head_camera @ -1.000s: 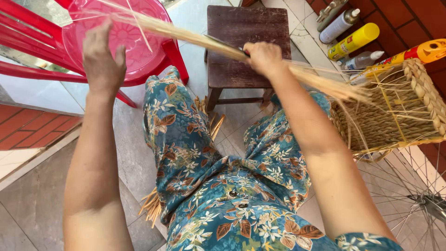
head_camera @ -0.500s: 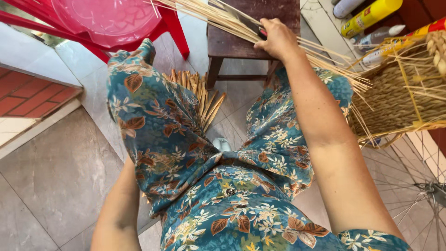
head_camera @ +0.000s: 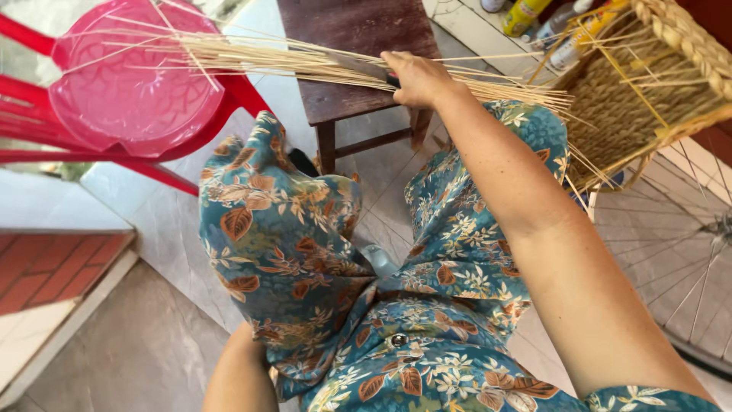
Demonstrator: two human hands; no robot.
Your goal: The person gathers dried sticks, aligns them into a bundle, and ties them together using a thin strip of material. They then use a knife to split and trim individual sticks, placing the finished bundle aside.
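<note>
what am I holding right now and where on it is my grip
Your right hand holds a bundle of straw stalks, grip near its middle. Your left hand is out of sight below your knee.

The grey tiled floor (head_camera: 152, 221) carries a dark wooden stool (head_camera: 358, 46), a red plastic chair (head_camera: 130, 84) and, seemingly, bottles (head_camera: 534, 15).

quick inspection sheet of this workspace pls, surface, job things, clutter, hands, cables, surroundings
surface: grey tiled floor; dark wooden stool ahead.
job's things: bundle of pale straw strands, held level, ends fanned over the red plastic chair.
clutter: woven basket at right; bottles behind it.
hands: right hand closed on the bundle; left hand out of sight, only its forearm shows low down.
cables: nothing seen.
surroundings: spoked wheel at right; red brick paving at left.
</note>
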